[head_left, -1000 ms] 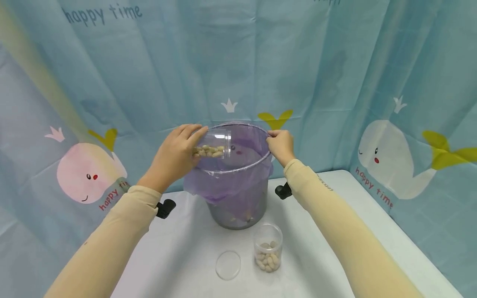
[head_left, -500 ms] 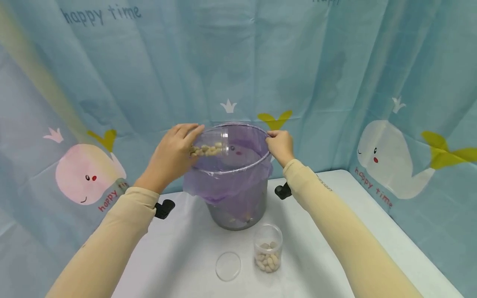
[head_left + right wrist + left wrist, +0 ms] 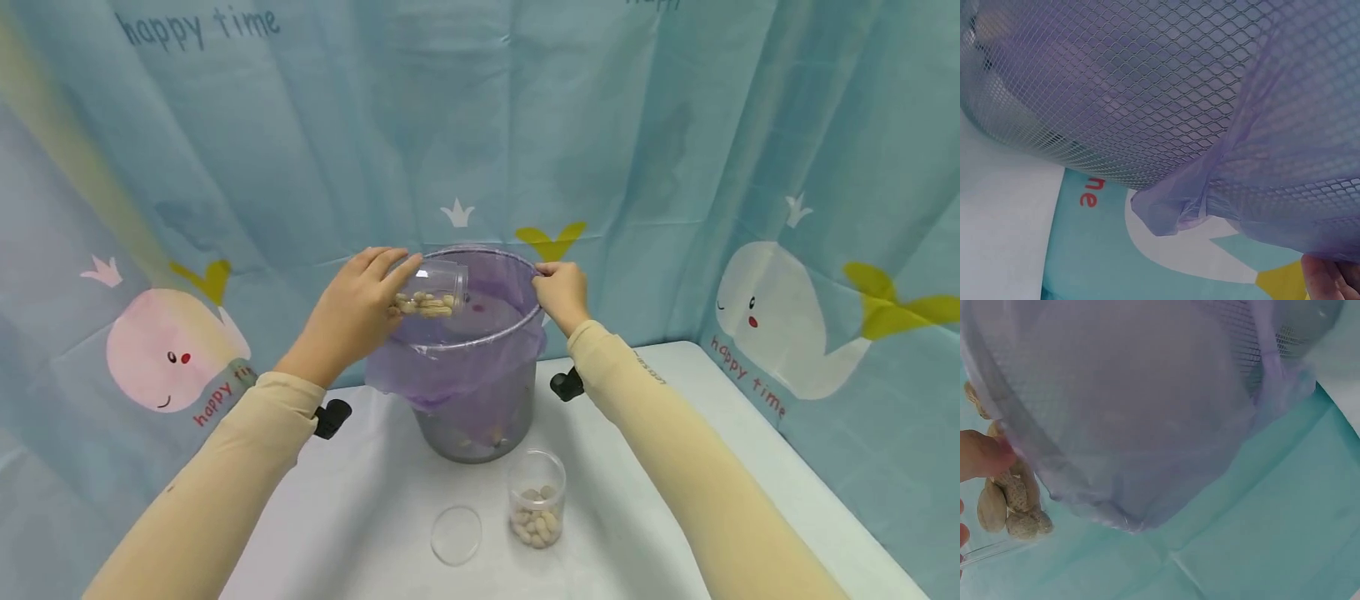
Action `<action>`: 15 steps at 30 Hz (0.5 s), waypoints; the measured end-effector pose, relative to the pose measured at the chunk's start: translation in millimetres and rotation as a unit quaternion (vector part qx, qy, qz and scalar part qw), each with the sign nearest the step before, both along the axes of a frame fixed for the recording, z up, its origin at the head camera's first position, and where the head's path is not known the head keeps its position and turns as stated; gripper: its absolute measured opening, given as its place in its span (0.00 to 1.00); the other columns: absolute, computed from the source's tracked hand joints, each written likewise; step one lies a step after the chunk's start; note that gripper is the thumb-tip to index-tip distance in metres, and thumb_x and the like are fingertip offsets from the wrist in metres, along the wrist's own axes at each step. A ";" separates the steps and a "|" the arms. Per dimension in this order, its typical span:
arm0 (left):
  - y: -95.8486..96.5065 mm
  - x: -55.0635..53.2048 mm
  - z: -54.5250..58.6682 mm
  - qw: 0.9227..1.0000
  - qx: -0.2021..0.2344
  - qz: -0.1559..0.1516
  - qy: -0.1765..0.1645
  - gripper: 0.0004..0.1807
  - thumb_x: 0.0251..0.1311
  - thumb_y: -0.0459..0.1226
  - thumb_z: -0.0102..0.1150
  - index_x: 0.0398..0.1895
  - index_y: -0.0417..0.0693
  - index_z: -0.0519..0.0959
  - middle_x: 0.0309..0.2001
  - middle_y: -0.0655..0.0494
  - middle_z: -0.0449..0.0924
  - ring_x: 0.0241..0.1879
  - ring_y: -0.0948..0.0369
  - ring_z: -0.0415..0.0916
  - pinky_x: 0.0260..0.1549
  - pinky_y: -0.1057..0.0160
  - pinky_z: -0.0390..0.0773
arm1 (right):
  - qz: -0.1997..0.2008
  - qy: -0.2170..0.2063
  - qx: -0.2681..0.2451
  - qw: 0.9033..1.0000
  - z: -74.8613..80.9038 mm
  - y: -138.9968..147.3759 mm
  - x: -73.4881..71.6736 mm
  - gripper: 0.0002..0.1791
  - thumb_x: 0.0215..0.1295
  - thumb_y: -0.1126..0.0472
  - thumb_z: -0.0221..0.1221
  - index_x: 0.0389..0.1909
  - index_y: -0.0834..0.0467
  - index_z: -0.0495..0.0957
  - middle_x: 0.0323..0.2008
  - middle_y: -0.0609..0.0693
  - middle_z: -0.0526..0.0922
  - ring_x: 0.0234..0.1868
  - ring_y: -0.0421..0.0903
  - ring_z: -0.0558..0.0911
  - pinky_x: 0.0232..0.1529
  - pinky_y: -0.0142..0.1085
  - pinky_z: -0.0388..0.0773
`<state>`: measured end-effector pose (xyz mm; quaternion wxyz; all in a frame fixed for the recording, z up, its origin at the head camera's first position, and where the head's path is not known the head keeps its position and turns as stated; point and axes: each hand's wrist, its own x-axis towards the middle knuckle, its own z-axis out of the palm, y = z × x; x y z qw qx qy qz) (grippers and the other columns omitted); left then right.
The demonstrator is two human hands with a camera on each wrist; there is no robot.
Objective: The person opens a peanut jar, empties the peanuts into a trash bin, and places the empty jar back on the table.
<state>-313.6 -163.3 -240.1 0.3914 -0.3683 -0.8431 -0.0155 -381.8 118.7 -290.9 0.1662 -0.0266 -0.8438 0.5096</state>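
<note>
My left hand [image 3: 347, 307] grips a clear plastic jar [image 3: 441, 273] lying nearly on its side, its mouth facing right over the bin's opening. Peanuts [image 3: 426, 305] in their shells lie along the jar's lower wall; the left wrist view also shows these peanuts [image 3: 1016, 494] beside a thumb or fingertip [image 3: 985, 455]. A purple bag [image 3: 450, 375] lines the wire-mesh bin [image 3: 474, 433] and folds over its rim. At the right of that rim, my right hand [image 3: 564, 296] pinches the bag's edge. In the right wrist view, fingertips [image 3: 1325, 275] show under the bag.
On the white table [image 3: 360, 517], nearer to me, stands a second clear jar [image 3: 536, 468] partly filled with peanuts. A clear round lid [image 3: 456, 535] lies flat to its left. A blue whale-print curtain [image 3: 420, 125] hangs behind the bin and along both sides.
The jar in my left hand shifted slightly left, then back right, and its mouth tips a little lower now. The peanuts inside have shifted. My right hand stays at the rim.
</note>
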 end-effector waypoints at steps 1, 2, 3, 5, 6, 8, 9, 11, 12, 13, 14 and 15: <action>0.6 0.1 -0.6 1.000 -0.004 -0.001 -0.007 0.39 0.43 0.22 0.71 0.64 0.37 0.73 0.60 0.36 0.77 0.62 0.40 0.71 0.66 0.45 0.72 | 0.000 0.000 0.000 1.000 0.2 -0.4 0.2 0.19 0.69 0.65 0.53 0.58 0.62 0.80 0.54 0.59 0.85 0.12 0.37 0.61 0.19 0.27 0.63; 1.2 -0.2 -1.5 1.000 -0.006 0.002 -0.014 0.39 0.43 0.23 0.72 0.64 0.37 0.73 0.60 0.36 0.76 0.62 0.40 0.71 0.67 0.45 0.71 | 0.001 0.000 0.000 1.000 0.2 -0.3 0.0 0.19 0.69 0.65 0.53 0.58 0.62 0.80 0.53 0.59 0.85 0.12 0.37 0.60 0.18 0.27 0.63; 1.5 -0.5 -2.5 1.000 -0.006 0.005 -0.019 0.39 0.43 0.23 0.72 0.64 0.37 0.72 0.60 0.37 0.76 0.62 0.41 0.71 0.67 0.45 0.71 | 0.002 0.000 0.000 1.000 0.1 -0.3 0.0 0.19 0.69 0.65 0.53 0.58 0.62 0.80 0.52 0.59 0.86 0.12 0.37 0.60 0.17 0.27 0.62; 1.5 -0.6 -3.5 1.000 0.000 0.006 -0.023 0.39 0.43 0.23 0.71 0.65 0.37 0.72 0.60 0.37 0.76 0.62 0.40 0.71 0.67 0.45 0.71 | 0.003 -0.002 0.000 1.000 -0.2 -0.2 -0.2 0.19 0.69 0.65 0.53 0.59 0.62 0.80 0.51 0.59 0.86 0.11 0.37 0.60 0.16 0.26 0.61; 1.3 -0.6 -3.3 1.000 0.004 0.007 -0.024 0.39 0.43 0.23 0.71 0.65 0.37 0.72 0.61 0.37 0.76 0.62 0.40 0.71 0.67 0.45 0.71 | 0.004 -0.003 -0.001 1.000 -0.2 -0.3 -0.6 0.19 0.69 0.65 0.53 0.59 0.62 0.80 0.51 0.59 0.86 0.11 0.37 0.59 0.16 0.26 0.61; 1.0 0.0 -1.2 1.000 0.017 0.009 -0.017 0.40 0.43 0.24 0.73 0.65 0.37 0.72 0.61 0.36 0.75 0.62 0.40 0.71 0.67 0.45 0.71 | 0.005 -0.003 -0.001 1.000 -0.5 -0.5 -1.5 0.19 0.69 0.65 0.53 0.59 0.61 0.79 0.51 0.59 0.86 0.11 0.37 0.60 0.16 0.26 0.62; 1.0 0.4 0.3 1.000 0.024 0.009 -0.012 0.40 0.43 0.25 0.74 0.65 0.37 0.72 0.61 0.36 0.75 0.63 0.40 0.70 0.67 0.45 0.70 | 0.006 -0.003 -0.001 1.000 -0.3 -0.9 -1.8 0.19 0.69 0.65 0.53 0.59 0.61 0.80 0.50 0.59 0.86 0.11 0.37 0.60 0.16 0.26 0.62; 2.1 0.2 3.0 0.999 0.032 0.006 -0.011 0.41 0.42 0.25 0.75 0.66 0.36 0.71 0.61 0.36 0.75 0.62 0.40 0.70 0.67 0.45 0.70 | 0.005 0.000 0.000 1.000 0.0 -0.5 -2.2 0.19 0.69 0.65 0.53 0.59 0.61 0.80 0.51 0.59 0.86 0.11 0.37 0.60 0.16 0.26 0.61; 2.8 0.2 3.8 0.999 0.031 0.005 -0.015 0.42 0.43 0.26 0.76 0.66 0.36 0.71 0.61 0.36 0.75 0.63 0.40 0.70 0.67 0.45 0.70 | 0.005 0.001 0.000 1.000 0.4 -0.4 -2.3 0.19 0.69 0.65 0.53 0.59 0.62 0.80 0.51 0.59 0.86 0.11 0.37 0.59 0.16 0.26 0.61; 3.3 0.2 4.2 0.999 0.030 0.006 -0.020 0.41 0.43 0.26 0.76 0.66 0.36 0.71 0.62 0.36 0.75 0.63 0.40 0.70 0.68 0.45 0.70 | 0.004 0.002 0.002 1.000 0.7 -0.2 -2.5 0.20 0.69 0.65 0.52 0.59 0.62 0.80 0.52 0.59 0.86 0.11 0.36 0.59 0.16 0.26 0.61; 3.8 0.4 4.2 0.999 0.028 0.007 -0.027 0.41 0.43 0.26 0.75 0.66 0.37 0.71 0.62 0.36 0.74 0.63 0.40 0.70 0.68 0.45 0.70 | 0.004 0.003 0.002 1.000 1.0 -0.2 -2.5 0.20 0.69 0.66 0.52 0.59 0.62 0.80 0.52 0.59 0.86 0.11 0.36 0.60 0.16 0.26 0.61; 3.9 0.9 3.7 0.999 0.025 0.008 -0.036 0.41 0.44 0.26 0.75 0.67 0.37 0.71 0.62 0.37 0.74 0.63 0.40 0.70 0.67 0.45 0.70 | 0.004 0.003 0.003 1.000 1.2 -0.3 -2.5 0.19 0.69 0.65 0.52 0.59 0.62 0.80 0.52 0.59 0.86 0.11 0.36 0.60 0.17 0.26 0.61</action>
